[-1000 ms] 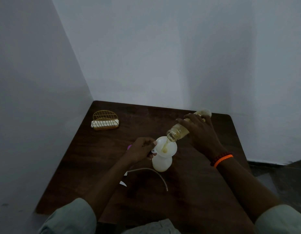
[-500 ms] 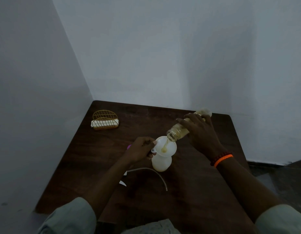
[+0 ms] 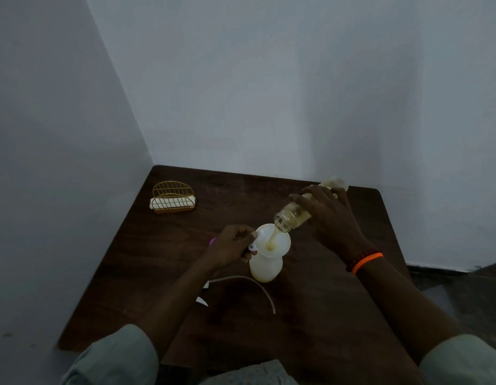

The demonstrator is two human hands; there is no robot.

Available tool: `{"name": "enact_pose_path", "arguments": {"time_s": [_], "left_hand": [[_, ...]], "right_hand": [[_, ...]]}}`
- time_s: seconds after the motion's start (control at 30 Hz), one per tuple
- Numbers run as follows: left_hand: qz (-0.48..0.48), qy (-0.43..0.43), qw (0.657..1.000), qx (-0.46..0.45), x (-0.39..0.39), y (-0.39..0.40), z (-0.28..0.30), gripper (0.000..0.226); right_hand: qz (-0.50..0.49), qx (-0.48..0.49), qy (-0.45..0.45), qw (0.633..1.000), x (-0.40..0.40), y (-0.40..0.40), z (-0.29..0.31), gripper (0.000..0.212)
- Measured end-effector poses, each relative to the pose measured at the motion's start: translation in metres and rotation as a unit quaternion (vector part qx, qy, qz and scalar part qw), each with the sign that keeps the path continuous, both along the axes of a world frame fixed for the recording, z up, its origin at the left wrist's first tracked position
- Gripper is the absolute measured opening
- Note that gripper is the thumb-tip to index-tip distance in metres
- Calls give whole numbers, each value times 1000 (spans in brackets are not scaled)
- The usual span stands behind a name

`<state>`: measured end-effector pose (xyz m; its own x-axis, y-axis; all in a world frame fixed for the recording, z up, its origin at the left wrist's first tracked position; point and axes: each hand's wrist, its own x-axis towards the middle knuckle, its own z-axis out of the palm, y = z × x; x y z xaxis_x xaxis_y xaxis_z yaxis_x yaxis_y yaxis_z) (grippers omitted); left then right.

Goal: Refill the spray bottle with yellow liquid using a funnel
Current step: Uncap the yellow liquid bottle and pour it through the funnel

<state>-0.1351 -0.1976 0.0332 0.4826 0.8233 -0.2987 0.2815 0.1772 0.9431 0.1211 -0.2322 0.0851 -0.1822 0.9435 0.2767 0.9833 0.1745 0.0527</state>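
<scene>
Pouring yellow liquid from tilted clear glass bottle, gripped by right hand, into white plastic funnel seated in translucent white spray bottle on bench. Left hand pinching funnel rim. Best kept slow, stream centred.

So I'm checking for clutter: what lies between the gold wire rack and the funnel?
In the head view, only bare wooden table lies between the gold wire rack and the funnel.

Pale grey-green sleeves pushed up both forearms; the right wrist wears two bands — orange, dark beaded.
</scene>
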Motion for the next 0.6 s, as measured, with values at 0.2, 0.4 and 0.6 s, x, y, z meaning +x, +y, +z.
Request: {"name": "enact_pose_path", "arguments": {"time_s": [0.2, 0.4, 0.6], "left_hand": [[1, -3, 1000, -4, 0, -1, 1, 26], [-3, 4, 1000, -5, 0, 0, 2, 26], [-4, 4, 1000, 0, 0, -1, 2, 26]], "right_hand": [[-3, 2, -9, 1000, -1, 1, -1, 64], [2, 9, -17, 1000, -1, 2, -1, 65], [0, 4, -25, 1000, -1, 3, 0, 64]]}}
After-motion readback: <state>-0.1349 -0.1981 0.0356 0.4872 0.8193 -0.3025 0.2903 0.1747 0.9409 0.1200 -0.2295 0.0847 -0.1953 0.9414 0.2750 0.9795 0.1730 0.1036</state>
